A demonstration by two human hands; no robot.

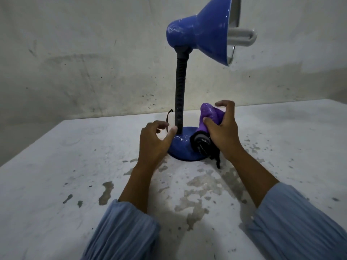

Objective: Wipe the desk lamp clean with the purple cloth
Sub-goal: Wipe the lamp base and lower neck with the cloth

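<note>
Desk lamp (189,79) upright near the middle of the table (65,166); blue round base (180,147), grey ribbed gooseneck (180,94), blue shade (202,32) tipped to the right with a white folded-tube bulb (242,36) protruding.

Right hand (221,132) clamped on the purple cloth (211,115), thumb and fingers curled round it; cloth bunched, held just above the right side of the base. Dark bundle with pale bands (201,143) below the cloth, resting on the base edge, a black tail hanging to the table; cannot tell whether part of the cloth or a separate item.

Left hand (155,141) apart, fingers loosely curved, gripping nothing; thumb tip close beside the foot of the gooseneck. Contact with the base unclear.

Risks, as judged:
- Lamp top-heavy, shade overhanging right. Sideways push on the neck with base unbraced: likely tip or slide.
- Thin black cord (169,119) looping behind the left hand: snag on fingers, lamp dragged.
- Bulb exposed beyond the shade rim: knock from a careless upward stroke.
- Droplets or specks glinting on base and shade; if wet, slippery grip and moisture near the socket.
- Bunched cloth: poor contact, smearing.

Surface: pale painted tabletop, worn, grey patches where coating has flaked, heaviest in front of the base. Room: bare whitish wall (75,53) close behind, stained and speckled, dim light. Blue sleeves (122,231) pushed up on both forearms.
</note>
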